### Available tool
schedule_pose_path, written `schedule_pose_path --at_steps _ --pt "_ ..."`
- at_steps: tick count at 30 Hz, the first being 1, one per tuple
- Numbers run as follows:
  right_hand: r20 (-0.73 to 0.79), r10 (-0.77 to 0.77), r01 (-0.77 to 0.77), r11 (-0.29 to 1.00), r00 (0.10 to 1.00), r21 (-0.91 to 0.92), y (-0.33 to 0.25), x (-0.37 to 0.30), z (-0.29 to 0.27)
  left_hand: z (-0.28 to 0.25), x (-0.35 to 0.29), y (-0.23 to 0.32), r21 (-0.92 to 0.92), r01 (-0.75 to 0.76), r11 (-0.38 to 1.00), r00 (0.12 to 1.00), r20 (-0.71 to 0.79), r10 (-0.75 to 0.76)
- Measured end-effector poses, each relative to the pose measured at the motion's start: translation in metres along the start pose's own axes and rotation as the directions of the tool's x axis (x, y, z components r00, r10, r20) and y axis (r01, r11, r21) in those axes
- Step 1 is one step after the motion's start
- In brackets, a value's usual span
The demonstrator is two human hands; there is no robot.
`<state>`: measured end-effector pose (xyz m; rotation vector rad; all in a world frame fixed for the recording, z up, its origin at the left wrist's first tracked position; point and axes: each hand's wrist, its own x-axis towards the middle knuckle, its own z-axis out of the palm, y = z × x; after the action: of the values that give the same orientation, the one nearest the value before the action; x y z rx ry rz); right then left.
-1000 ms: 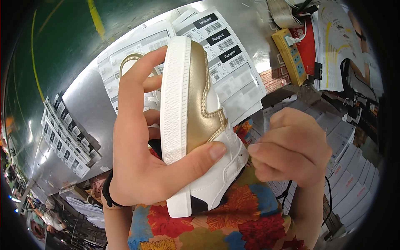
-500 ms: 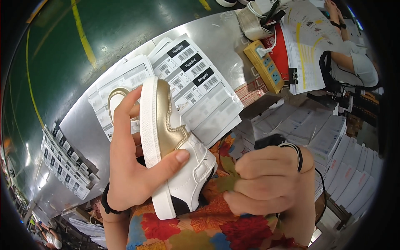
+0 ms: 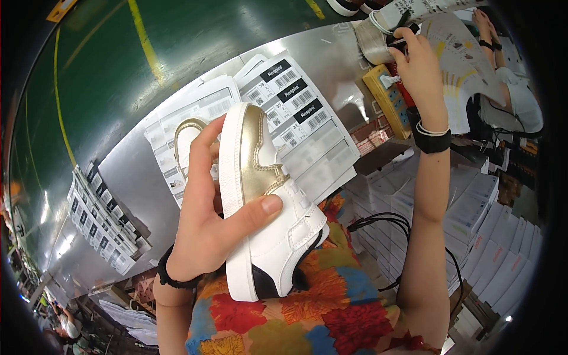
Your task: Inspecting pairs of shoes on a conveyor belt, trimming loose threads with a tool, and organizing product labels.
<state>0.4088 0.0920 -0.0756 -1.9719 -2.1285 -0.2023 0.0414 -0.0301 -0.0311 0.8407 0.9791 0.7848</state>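
My left hand grips a low white sneaker with a gold toe, a thick white sole and a black heel patch. Its thumb presses on the upper and the fingers wrap over the sole. Behind those fingers lies a second white and gold shoe, partly hidden, on printed sheets. Stretched out to the far right, my right hand has its thumb and forefinger curled at a pale holder with dark items in it. What the fingers pinch there is a dark thing, too small to name.
Label sheets cover part of the metal table; a stack of labels sits at the left. Beside the holder is a yellow power strip. Boxes fill the lower right. Another person's hands show at the far right.
My right hand has moved from a curled pose beside the sneaker up and away to the holder. My left hand still grips the sneaker, shifted slightly right in the view.
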Motion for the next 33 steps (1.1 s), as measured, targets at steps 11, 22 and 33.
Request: schedule_pose_path --at_steps 11,22,33 --pt "-0.094 0.171 -0.183 0.972 0.981 -0.15 0.002 0.006 -0.047 0.005 0.001 0.001 -0.14 0.033 0.99 0.999 -0.018 -0.036" --pt "-0.363 0.371 -0.308 0.925 0.855 0.221 -0.03 -0.037 -0.099 0.003 0.002 0.001 -0.152 0.01 0.988 1.0 -0.005 -0.011" --pt "0.6 -0.152 -0.586 0.13 0.786 0.8 -0.138 -0.109 -0.093 0.014 0.002 0.005 -0.127 -0.011 0.992 0.993 -0.118 -0.005"
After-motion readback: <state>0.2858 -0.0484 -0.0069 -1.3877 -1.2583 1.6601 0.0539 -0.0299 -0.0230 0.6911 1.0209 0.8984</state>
